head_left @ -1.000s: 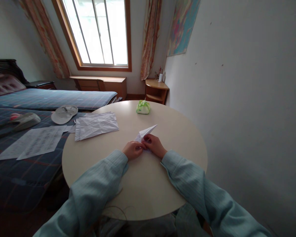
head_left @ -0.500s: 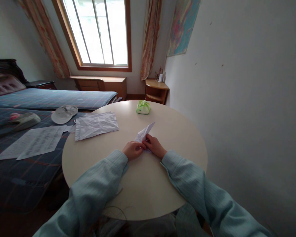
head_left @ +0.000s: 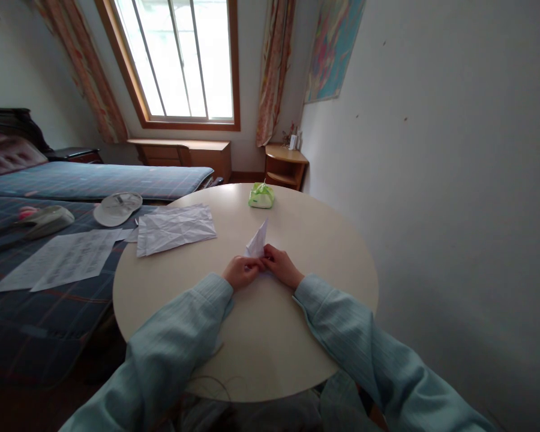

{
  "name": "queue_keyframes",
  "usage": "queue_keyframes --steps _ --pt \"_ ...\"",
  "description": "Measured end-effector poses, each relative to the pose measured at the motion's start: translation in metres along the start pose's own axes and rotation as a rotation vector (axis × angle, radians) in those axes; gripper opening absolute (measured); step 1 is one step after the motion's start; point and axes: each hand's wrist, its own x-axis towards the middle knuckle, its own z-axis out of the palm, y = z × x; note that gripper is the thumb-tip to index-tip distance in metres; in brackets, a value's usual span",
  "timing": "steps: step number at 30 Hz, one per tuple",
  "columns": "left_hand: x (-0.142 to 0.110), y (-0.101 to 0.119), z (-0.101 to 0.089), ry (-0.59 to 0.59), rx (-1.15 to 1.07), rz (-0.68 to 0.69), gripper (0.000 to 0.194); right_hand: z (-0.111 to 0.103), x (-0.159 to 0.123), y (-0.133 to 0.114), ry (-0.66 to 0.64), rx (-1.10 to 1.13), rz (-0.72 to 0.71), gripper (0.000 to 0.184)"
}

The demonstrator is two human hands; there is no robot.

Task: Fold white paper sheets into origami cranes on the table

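A folded piece of white paper (head_left: 256,243) stands up to a point between my two hands, over the middle of the round table (head_left: 270,336). My left hand (head_left: 243,272) is closed on its lower left edge. On the right, my right hand (head_left: 281,264) pinches the lower edge, its fingertips meeting those of the left. The paper's bottom part is mostly hidden behind my fingers. Both forearms, in light blue-green sleeves, reach in from the near side.
Creased white sheets (head_left: 176,229) lie at the table's left. A green tissue pack (head_left: 261,195) sits near the far edge. Beside the table, a bed holds a white cap (head_left: 117,209), printed sheets (head_left: 72,258) and a bag (head_left: 49,222). A white wall (head_left: 454,210) rises on the right.
The paper's pointed tip has swung left and now stands more upright. My hands have shifted only slightly and still grip its lower edge.
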Motion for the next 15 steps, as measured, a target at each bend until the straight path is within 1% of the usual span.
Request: queue_keyframes --steps 2,4,5,6,7,8,10,13,15 --pt "0.003 -0.004 -0.002 0.125 -0.057 -0.026 0.021 0.0 0.0 -0.001 0.006 0.032 0.005 0.005" --pt "0.006 -0.011 -0.004 0.307 -0.044 -0.076 0.019 -0.001 0.0 0.0 0.016 0.039 0.002 0.005" --pt "0.008 -0.014 -0.004 0.371 -0.027 -0.095 0.022 -0.001 0.0 0.0 0.02 0.028 -0.002 0.005" --pt "0.009 -0.018 -0.004 0.393 -0.014 -0.103 0.031 -0.001 0.0 0.001 0.023 0.011 -0.007 0.006" --pt "0.009 -0.021 -0.004 0.376 -0.002 -0.098 0.041 -0.001 0.0 0.001 0.025 -0.01 -0.014 0.007" --pt "0.009 -0.023 -0.003 0.333 0.01 -0.084 0.05 -0.002 0.0 0.002 0.021 -0.031 -0.021 0.007" --pt "0.008 -0.026 0.0 0.22 0.032 -0.044 0.062 -0.002 0.0 0.003 0.003 -0.057 -0.039 0.007" --pt "0.007 -0.028 0.004 0.077 0.065 -0.005 0.064 -0.001 0.0 0.003 -0.025 -0.053 -0.065 0.002" --pt "0.007 -0.029 0.006 0.042 0.087 -0.004 0.061 -0.001 0.0 0.002 -0.014 -0.002 -0.073 0.008"
